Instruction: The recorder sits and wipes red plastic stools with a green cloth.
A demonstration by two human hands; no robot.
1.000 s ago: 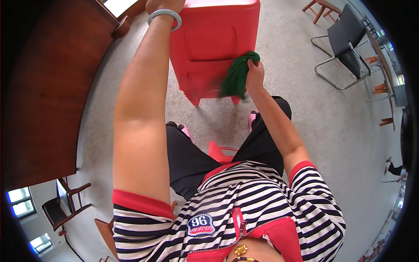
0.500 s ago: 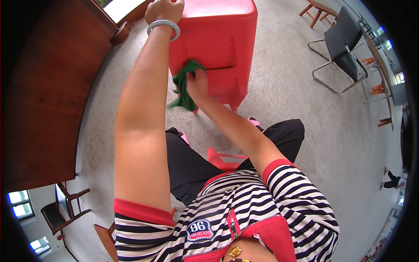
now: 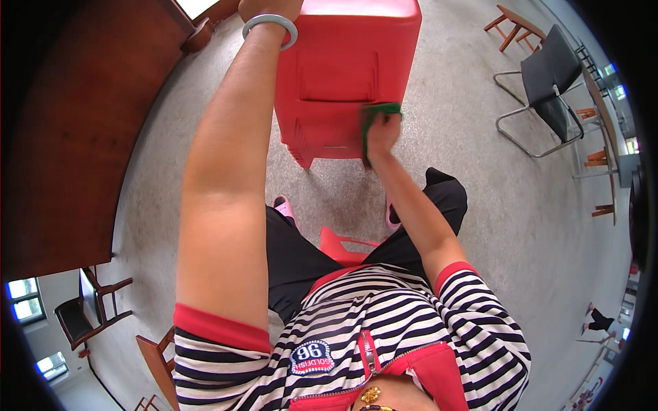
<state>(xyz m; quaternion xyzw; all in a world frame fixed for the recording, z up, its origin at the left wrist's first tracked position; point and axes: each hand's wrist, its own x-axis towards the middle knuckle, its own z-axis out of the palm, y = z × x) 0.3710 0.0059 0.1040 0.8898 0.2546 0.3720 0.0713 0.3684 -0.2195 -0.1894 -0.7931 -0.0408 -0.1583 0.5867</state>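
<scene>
A tall stack of red plastic stools point(image 3: 329, 68) stands on the floor in front of me, its side panel facing my knees. My right hand point(image 3: 384, 133) is closed on a green cloth point(image 3: 372, 127), against the lower right part of that panel. Hand and cloth are slightly smeared by motion. At the stack's top left corner is my left hand point(image 3: 271, 7), with a pale bangle point(image 3: 291, 33) on the wrist. The upper picture edge cuts off its fingers, so their grip is hidden.
I sit on a red plastic seat point(image 3: 336, 246), legs apart. A dark wooden cabinet-like piece point(image 3: 75, 137) rises at the left. On the right are a black metal-framed chair point(image 3: 548, 82), a wooden stool point(image 3: 517, 27) and a long table point(image 3: 600, 113). A person point(image 3: 600, 320) is far right.
My right hand has swept the green cloth from the left side of the stool panel to its lower right. The left hand stays at the top left corner. My view has shifted a little.
</scene>
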